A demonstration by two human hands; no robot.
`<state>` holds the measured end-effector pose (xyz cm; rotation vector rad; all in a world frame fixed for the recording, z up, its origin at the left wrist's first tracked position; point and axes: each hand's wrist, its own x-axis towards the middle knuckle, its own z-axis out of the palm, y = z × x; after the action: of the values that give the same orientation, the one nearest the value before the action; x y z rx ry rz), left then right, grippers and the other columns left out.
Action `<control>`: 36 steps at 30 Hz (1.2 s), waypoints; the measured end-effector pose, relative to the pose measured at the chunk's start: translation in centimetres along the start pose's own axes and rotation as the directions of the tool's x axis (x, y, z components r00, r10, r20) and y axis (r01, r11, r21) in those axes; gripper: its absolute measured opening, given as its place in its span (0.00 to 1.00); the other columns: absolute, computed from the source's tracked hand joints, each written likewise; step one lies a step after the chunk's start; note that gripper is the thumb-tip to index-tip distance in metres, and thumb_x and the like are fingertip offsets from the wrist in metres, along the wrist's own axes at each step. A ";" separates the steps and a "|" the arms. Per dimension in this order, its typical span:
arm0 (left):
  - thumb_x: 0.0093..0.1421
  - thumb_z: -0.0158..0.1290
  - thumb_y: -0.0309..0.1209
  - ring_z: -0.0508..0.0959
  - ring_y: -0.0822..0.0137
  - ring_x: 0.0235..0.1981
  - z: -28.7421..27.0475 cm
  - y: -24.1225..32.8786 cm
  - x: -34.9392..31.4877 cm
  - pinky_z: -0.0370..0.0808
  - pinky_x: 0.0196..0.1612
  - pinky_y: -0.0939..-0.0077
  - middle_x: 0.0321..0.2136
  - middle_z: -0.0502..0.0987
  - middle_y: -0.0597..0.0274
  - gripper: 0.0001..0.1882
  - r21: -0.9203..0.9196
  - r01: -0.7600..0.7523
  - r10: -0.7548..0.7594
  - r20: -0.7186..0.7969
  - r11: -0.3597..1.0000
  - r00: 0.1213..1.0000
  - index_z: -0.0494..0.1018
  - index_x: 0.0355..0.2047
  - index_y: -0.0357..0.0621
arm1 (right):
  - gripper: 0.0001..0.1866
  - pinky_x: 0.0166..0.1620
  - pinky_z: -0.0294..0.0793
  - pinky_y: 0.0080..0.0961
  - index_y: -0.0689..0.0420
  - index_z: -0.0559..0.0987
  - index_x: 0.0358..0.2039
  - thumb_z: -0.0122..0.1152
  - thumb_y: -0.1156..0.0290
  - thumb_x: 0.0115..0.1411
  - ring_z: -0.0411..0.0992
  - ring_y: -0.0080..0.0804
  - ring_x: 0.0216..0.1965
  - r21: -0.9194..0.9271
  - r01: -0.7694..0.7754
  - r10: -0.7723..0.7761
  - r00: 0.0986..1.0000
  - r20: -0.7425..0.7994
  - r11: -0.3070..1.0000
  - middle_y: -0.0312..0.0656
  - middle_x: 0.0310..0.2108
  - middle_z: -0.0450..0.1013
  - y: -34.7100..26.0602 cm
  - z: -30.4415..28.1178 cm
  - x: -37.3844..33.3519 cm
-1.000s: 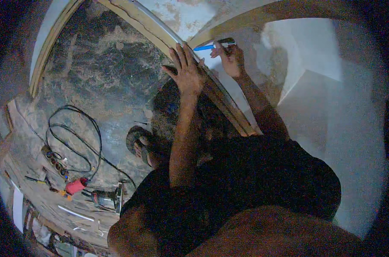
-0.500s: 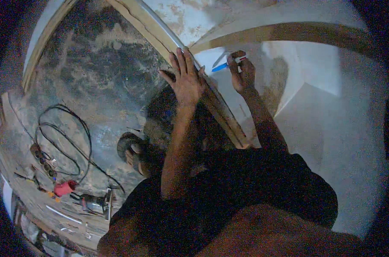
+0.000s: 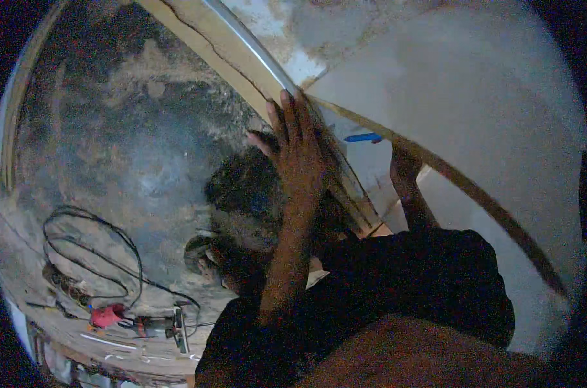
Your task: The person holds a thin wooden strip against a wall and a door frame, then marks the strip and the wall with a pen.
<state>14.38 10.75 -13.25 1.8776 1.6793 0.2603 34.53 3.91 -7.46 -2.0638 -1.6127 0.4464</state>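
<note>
My left hand [image 3: 301,155] lies on a long, light wooden board [image 3: 242,61] with its fingers stretched out, the fingertips at a shiny metal-like strip [image 3: 251,42] along the board's edge. On the right, my right hand [image 3: 406,165] is partly behind a narrow brown strip [image 3: 494,204] that runs from near my left fingertips to the far right. A slim blue pen-like tool [image 3: 361,138] points left from my right hand; the strip hides most of the gripping fingers.
On the floor at lower left lie a looped black cable [image 3: 138,258], a multi-socket block [image 3: 64,284], a red connector-like piece [image 3: 107,315] and a power tool with a flat metal base [image 3: 180,330]. My foot [image 3: 203,255] stands near the cable.
The brown strip's right end has swung down toward me, and the strip now shows narrower. My right hand has moved right and down, partly behind it. My left hand stays on the board.
</note>
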 end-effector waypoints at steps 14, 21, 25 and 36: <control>0.66 0.42 0.46 0.44 0.43 0.71 -1.0 -0.4 -0.1 0.25 0.61 0.21 0.70 0.46 0.48 0.37 -0.060 0.001 0.005 0.108 0.998 0.994 0.48 0.69 0.40 | 0.08 0.44 0.73 0.36 0.59 0.76 0.41 0.53 0.70 0.65 0.73 0.36 0.42 0.097 0.120 -0.131 0.986 0.108 0.988 0.44 0.40 0.74 -2.0 1.5 -1.2; 0.66 0.42 0.43 0.45 0.44 0.71 -0.3 -0.6 -0.6 0.25 0.61 0.21 0.70 0.47 0.48 0.36 -0.127 0.035 -0.022 0.108 0.991 0.994 0.48 0.69 0.41 | 0.08 0.45 0.73 0.37 0.59 0.76 0.41 0.54 0.70 0.65 0.72 0.37 0.43 0.141 0.156 -0.176 0.973 0.147 0.978 0.45 0.41 0.74 -2.5 2.3 -1.3; 0.66 0.42 0.44 0.44 0.44 0.71 -0.7 -0.5 -0.1 0.24 0.61 0.21 0.70 0.46 0.48 0.35 -0.076 0.039 -0.027 0.158 0.996 0.987 0.49 0.69 0.42 | 0.08 0.46 0.72 0.37 0.59 0.76 0.42 0.55 0.71 0.64 0.72 0.38 0.44 0.146 0.154 -0.178 0.970 0.164 0.977 0.45 0.41 0.74 -2.3 2.4 -1.3; 0.66 0.41 0.47 0.42 0.44 0.71 -0.6 -0.5 -0.6 0.25 0.60 0.20 0.70 0.45 0.49 0.36 -0.147 0.029 -0.008 0.138 0.989 0.990 0.49 0.69 0.43 | 0.09 0.48 0.72 0.37 0.58 0.76 0.43 0.57 0.71 0.63 0.72 0.40 0.46 0.153 0.162 -0.189 0.963 0.190 0.975 0.46 0.43 0.74 -2.6 2.7 -1.2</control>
<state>13.51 10.36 -12.91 1.7289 1.5413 0.2367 30.73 3.74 -8.32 -1.8037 -1.8114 0.7027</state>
